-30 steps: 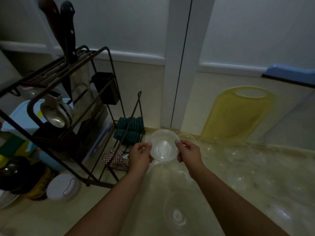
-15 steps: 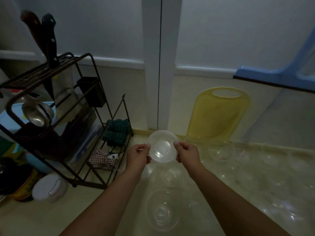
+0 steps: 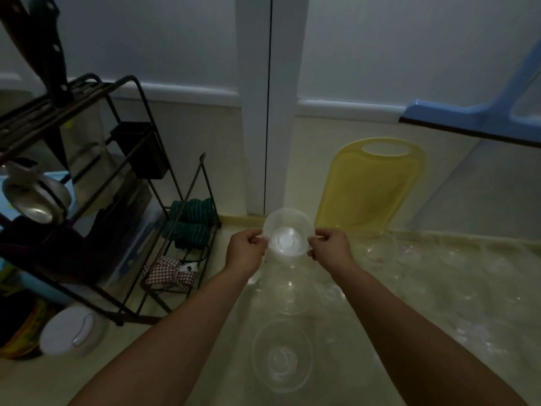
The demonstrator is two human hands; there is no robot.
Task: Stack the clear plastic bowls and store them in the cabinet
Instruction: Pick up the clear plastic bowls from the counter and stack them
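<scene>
Above the tabletop (image 3: 190, 370), just left of the yellow cutting board (image 3: 369, 189), both hands' fingers (image 3: 259, 235) pinch the clear bowl (image 3: 288, 232) by opposite rims; it looks light, thin, probably slippery.

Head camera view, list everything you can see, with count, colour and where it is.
held bowl: one, clear, raised between both hands
loose bowls: several, clear, count unclear, spread on the counter
counter: one, pale cream, under everything
cutting board: one, yellow, leaning on the back wall
wire rack: one, black, left
knife: one, black handle, standing in the rack top
cloths: two, green striped, on the rack's low shelf
lid: one, white, by the rack's foot
left hand: grip on the bowl's left rim
right hand: grip on its right rim
</scene>
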